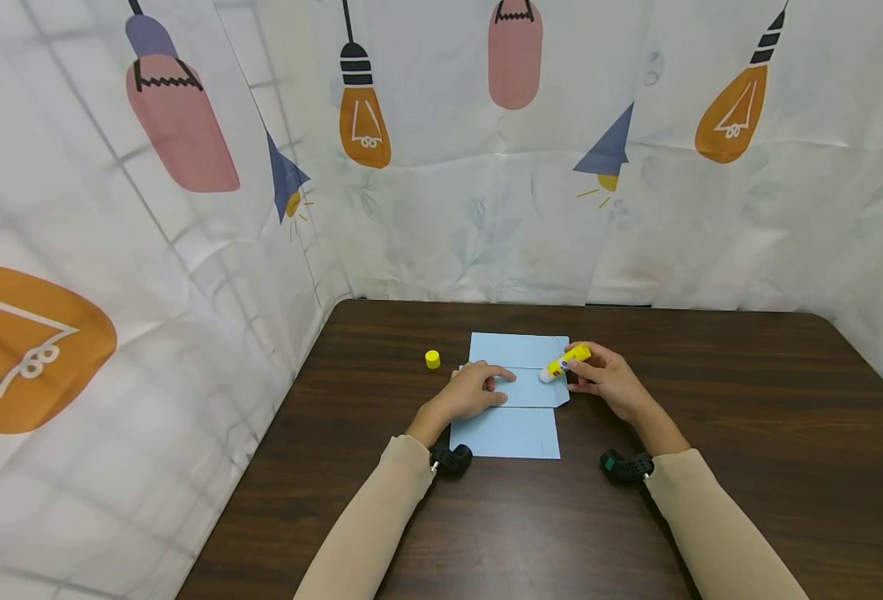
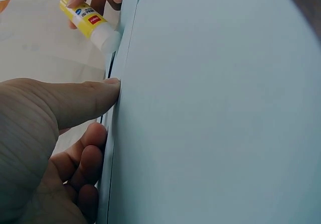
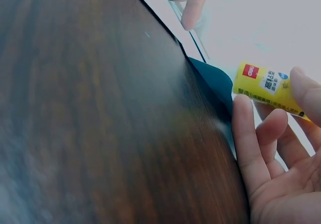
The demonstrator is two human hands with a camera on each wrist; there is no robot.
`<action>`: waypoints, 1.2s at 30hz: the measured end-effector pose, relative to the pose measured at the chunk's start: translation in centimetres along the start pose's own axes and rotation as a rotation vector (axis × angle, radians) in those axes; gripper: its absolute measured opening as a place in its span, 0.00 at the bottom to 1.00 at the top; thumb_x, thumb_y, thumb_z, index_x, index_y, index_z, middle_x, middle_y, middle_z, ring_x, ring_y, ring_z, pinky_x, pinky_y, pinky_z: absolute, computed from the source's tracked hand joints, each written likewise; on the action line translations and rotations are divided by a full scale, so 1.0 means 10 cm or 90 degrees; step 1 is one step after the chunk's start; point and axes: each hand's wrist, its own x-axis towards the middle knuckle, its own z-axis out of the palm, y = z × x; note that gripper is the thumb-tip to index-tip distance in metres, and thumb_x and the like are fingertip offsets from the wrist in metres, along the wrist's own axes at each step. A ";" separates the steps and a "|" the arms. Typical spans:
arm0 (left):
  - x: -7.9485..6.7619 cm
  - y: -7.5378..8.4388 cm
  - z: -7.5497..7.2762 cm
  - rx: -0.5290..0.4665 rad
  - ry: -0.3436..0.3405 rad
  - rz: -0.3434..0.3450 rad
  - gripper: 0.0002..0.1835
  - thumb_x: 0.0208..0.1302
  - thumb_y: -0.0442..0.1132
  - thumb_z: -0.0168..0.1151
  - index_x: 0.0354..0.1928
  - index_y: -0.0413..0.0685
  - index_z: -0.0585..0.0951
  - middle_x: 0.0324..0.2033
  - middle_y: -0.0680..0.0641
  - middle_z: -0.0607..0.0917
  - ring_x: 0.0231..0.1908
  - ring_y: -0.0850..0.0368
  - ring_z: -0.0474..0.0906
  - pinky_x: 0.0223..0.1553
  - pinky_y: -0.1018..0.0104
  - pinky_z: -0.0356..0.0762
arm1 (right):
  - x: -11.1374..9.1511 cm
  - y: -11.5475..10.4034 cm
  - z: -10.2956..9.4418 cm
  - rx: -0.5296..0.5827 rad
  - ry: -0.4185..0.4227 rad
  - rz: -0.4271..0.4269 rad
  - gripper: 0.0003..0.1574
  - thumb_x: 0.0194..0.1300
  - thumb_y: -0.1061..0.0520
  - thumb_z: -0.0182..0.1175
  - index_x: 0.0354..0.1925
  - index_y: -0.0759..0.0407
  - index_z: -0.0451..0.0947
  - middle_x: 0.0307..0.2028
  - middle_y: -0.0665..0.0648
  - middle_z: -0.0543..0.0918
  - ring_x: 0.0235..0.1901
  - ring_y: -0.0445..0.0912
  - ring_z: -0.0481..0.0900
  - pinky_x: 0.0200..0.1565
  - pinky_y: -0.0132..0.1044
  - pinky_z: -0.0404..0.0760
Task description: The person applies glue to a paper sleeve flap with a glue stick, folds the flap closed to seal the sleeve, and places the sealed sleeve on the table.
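A yellow glue stick (image 1: 567,362) is gripped in my right hand (image 1: 612,383), tilted with its white end down at the light blue paper (image 1: 504,433). That paper lies on the table with crosswise creases and small flaps along its right side. My left hand (image 1: 474,390) rests on its left part, index finger and thumb stretched out, the other fingers bent. In the right wrist view a flap (image 3: 213,81) lifts off the table beside my right fingertips. The left wrist view shows the glue stick's white end (image 2: 106,39) against the paper; whether it touches cannot be told.
The yellow glue cap (image 1: 432,359) stands on the dark wooden table (image 1: 749,400), left of the paper. Behind the table and along its left side hangs a white patterned curtain (image 1: 441,233). Each wrist wears a black strap.
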 end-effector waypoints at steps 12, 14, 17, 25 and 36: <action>0.00 0.01 0.00 -0.001 0.004 0.007 0.19 0.69 0.43 0.67 0.61 0.60 0.84 0.30 0.53 0.76 0.36 0.58 0.67 0.51 0.53 0.56 | 0.01 0.02 -0.03 -0.012 -0.035 -0.006 0.32 0.77 0.51 0.58 0.67 0.69 0.65 0.39 0.53 0.73 0.31 0.42 0.71 0.45 0.36 0.86; 0.00 0.01 0.00 0.000 0.004 0.008 0.19 0.69 0.43 0.67 0.61 0.60 0.84 0.30 0.53 0.76 0.35 0.58 0.67 0.50 0.53 0.56 | 0.01 0.03 -0.04 -0.014 -0.038 -0.006 0.32 0.77 0.51 0.58 0.67 0.70 0.65 0.40 0.53 0.74 0.31 0.42 0.71 0.45 0.36 0.86; 0.00 0.01 0.00 0.002 0.002 0.007 0.19 0.70 0.43 0.67 0.61 0.60 0.83 0.30 0.54 0.76 0.36 0.58 0.67 0.50 0.54 0.56 | 0.00 0.02 -0.04 -0.018 -0.045 -0.004 0.33 0.77 0.51 0.59 0.68 0.71 0.65 0.43 0.53 0.76 0.32 0.42 0.73 0.45 0.35 0.86; 0.00 0.01 0.00 -0.002 0.001 0.004 0.19 0.70 0.43 0.67 0.61 0.60 0.83 0.31 0.53 0.75 0.36 0.58 0.68 0.50 0.54 0.55 | 0.01 0.02 -0.06 -0.036 -0.055 0.010 0.31 0.77 0.51 0.58 0.67 0.69 0.67 0.50 0.54 0.76 0.40 0.45 0.79 0.45 0.34 0.85; 0.00 0.01 0.00 -0.001 0.001 0.003 0.19 0.70 0.43 0.67 0.61 0.60 0.83 0.30 0.54 0.76 0.36 0.58 0.68 0.49 0.54 0.55 | 0.01 0.03 -0.06 -0.036 -0.074 -0.004 0.29 0.76 0.54 0.60 0.65 0.70 0.68 0.49 0.53 0.78 0.42 0.43 0.81 0.45 0.33 0.85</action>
